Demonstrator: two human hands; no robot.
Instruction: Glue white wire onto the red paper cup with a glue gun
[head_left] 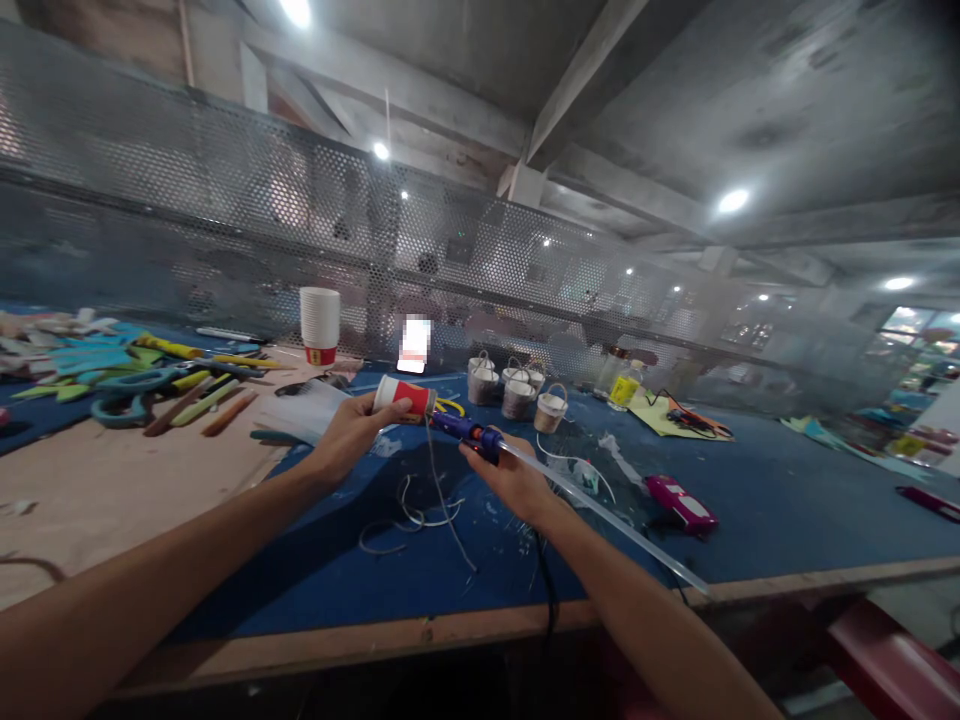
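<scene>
Both hands occupied, held above the blue table surface (pixel 315 570). Paper cup (pixel 388 396), white with a red band, is gripped on its side by the left hand (pixel 349 432), thumb laid across the band; cup is tilted, with one end pointed toward the right hand (pixel 521 482). Blue glue gun (pixel 463 431) with orange parts is gripped by the right hand, fingers wrapped around it; whether the trigger is pressed cannot be told. Nozzle end is directed at the cup and set right at its end; contact cannot be made out for certain. Cup and gun are thus placed between the two hands, cup on the left, gun on the right. Long translucent glue stick (pixel 607 505) is seen sticking out of the gun's rear, slanted down over the right wrist. Thin cord (pixel 444 485) is hung from near the cup's end down to the table, loose loops of wire (pixel 411 512) lying beside it.

Beyond the hands: small handled buckets (pixel 517 398) grouped, stacked cups (pixel 321 325) stood upright, lit phone (pixel 413 345) propped near the perforated panel (pixel 337 220). Scissors (pixel 131 398) and other tools are piled at left; yellow-labelled bottle (pixel 624 386) and magenta device (pixel 681 503) are placed at right.
</scene>
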